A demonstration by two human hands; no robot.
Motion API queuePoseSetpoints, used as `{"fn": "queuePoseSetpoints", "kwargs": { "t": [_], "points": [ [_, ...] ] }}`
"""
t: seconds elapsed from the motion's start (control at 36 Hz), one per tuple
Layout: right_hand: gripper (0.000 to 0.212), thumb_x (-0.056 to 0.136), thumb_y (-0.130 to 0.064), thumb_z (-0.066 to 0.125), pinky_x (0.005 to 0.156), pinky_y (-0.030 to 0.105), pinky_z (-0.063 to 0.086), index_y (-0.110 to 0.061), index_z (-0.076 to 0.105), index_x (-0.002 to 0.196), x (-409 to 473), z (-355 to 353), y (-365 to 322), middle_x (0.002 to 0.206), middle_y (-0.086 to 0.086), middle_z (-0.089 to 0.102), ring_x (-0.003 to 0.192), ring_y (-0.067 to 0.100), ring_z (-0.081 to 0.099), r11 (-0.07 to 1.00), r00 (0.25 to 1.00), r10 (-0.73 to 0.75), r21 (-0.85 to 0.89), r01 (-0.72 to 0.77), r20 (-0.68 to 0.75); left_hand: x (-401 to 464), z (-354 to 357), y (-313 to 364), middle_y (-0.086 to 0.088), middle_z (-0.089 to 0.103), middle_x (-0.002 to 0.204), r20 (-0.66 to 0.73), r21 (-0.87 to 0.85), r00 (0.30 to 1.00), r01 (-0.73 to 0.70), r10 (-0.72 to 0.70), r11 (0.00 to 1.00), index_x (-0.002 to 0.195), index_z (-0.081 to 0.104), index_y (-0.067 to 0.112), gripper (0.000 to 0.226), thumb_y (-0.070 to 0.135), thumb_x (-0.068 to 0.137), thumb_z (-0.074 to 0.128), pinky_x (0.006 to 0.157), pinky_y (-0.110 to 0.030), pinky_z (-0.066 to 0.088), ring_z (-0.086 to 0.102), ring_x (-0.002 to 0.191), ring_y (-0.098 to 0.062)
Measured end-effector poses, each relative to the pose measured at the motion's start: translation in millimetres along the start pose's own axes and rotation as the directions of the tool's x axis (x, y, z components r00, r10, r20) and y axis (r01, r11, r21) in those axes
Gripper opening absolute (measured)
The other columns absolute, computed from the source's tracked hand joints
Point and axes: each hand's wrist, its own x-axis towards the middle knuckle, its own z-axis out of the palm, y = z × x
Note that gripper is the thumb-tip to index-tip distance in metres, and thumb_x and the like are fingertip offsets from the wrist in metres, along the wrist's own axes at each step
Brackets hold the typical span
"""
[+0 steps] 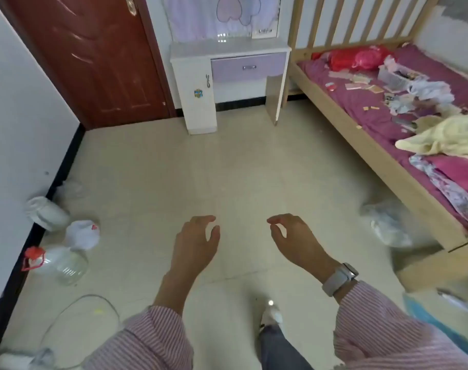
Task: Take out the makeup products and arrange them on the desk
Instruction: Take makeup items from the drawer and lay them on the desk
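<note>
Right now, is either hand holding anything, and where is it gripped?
Nothing is held. The left hand and right hand hang empty over the floor, fingers loosely curled.

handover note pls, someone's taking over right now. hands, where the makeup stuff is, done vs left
Left hand: open, empty, held out over the tiled floor.
Right hand: open, empty, grey watch on the wrist.
Makeup items: small flat cases and bits lie scattered on the purple bedsheet on the wooden bed at right, beside a clear plastic box; too small to name each.
Desk: white dressing table with a lilac drawer against the far wall; drawer shut, nothing seen on its top.
Done: nothing arranged on the desk yet.
Left: collect the items from the bed, carry them over, arrange them on the desk top.
</note>
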Motion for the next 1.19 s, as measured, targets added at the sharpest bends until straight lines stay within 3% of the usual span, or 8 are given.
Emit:
{"fn": "queuePoseSetpoints", "kwargs": {
  "t": [0.17,0.42,0.72,0.97,1.19],
  "points": [
    [0.027,0.095,-0.017,0.046,0.089,0.011,0.027,-0.013,0.059,0.118,80,-5,34,0.12,0.001,0.06,0.116,0.017,0.049,0.999,0.999,0.044,0.001,-0.044,0.029,83,32,8,-0.003,0.058,0.124,0.026,0.02,0.999,0.034,-0.035,0.999,0.123,0.058,0.014,0.033,0.027,0.093,0.051,0.1,-0.035,0.039,0.052,0.115,-0.021],
    [0.029,0.096,-0.023,0.043,0.099,0.029,0.035,-0.016,0.056,0.121,254,-58,64,0.122,-0.003,0.058,0.118,0.016,0.048,0.998,1.0,-0.019,-0.064,0.019,-0.002,266,48,51,0.0,0.056,0.128,0.043,0.099,0.999,0.018,-0.022,0.995,0.125,0.055,0.018,0.033,0.028,0.095,0.049,0.096,-0.028,0.035,0.051,0.117,-0.018],
    [0.032,0.097,-0.026,0.04,0.098,0.03,0.033,-0.02,0.051,0.126,444,-84,74,0.129,-0.004,0.054,0.12,0.018,0.045,0.985,0.993,-0.075,-0.15,0.088,0.094,437,58,40,0.0,0.054,0.13,0.043,0.122,0.992,0.112,-0.118,0.986,0.128,0.053,0.019,0.035,0.03,0.095,0.048,0.096,-0.031,0.035,0.049,0.118,-0.02],
    [0.041,0.098,-0.028,0.038,0.107,0.028,0.025,-0.017,0.041,0.137,651,-98,71,0.143,0.003,0.041,0.133,0.019,0.035,0.949,0.988,-0.124,-0.279,0.146,0.097,649,61,19,-0.002,0.048,0.139,0.039,0.132,0.998,0.047,-0.053,0.99,0.134,0.048,0.018,0.041,0.03,0.095,0.048,0.105,-0.033,0.031,0.042,0.128,-0.02],
    [0.038,0.097,-0.028,0.039,0.102,0.027,0.029,-0.017,0.045,0.133,819,-137,58,0.137,0.0,0.047,0.127,0.019,0.04,0.939,0.991,-0.125,-0.315,0.135,0.052,836,46,31,-0.001,0.048,0.138,0.054,0.142,0.998,-0.02,0.013,0.99,0.135,0.046,0.018,0.041,0.03,0.096,0.044,0.102,-0.031,0.033,0.045,0.124,-0.02]
  ]
}}
